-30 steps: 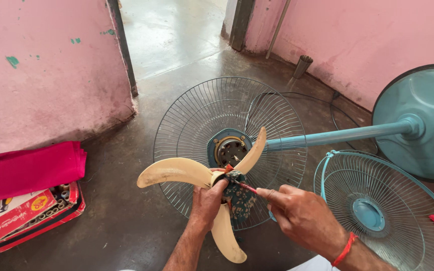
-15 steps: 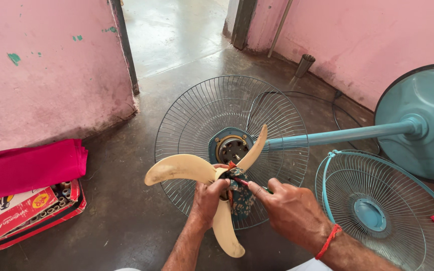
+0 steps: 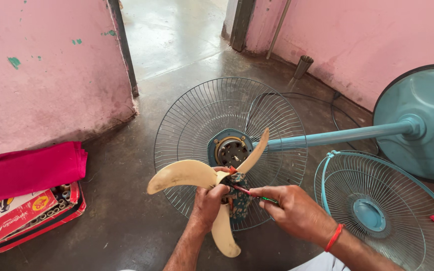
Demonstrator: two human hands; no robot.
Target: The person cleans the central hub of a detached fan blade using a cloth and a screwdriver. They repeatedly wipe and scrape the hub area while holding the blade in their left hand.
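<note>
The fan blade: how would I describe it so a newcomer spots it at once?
Start at the round wire guard lying flat on the floor with the motor at its centre. Just in front, the left hand grips a cream three-winged fan blade by its hub. It is the only cream, solid part among wire and blue pieces.

The room is enclosed by pink plastered walls (image 3: 41, 75), chipped in spots where green shows through. A second pink wall (image 3: 357, 45) is seen at the right. The floor (image 3: 126, 211) is made of dark, worn concrete, and a lighter, glossy stretch is lit by daylight through the open doorway (image 3: 177, 35). The opening is framed by a dark door post (image 3: 125, 50). A thin pipe (image 3: 280, 22) is leaned against the right wall, near a small metal cup (image 3: 303, 65).
</note>
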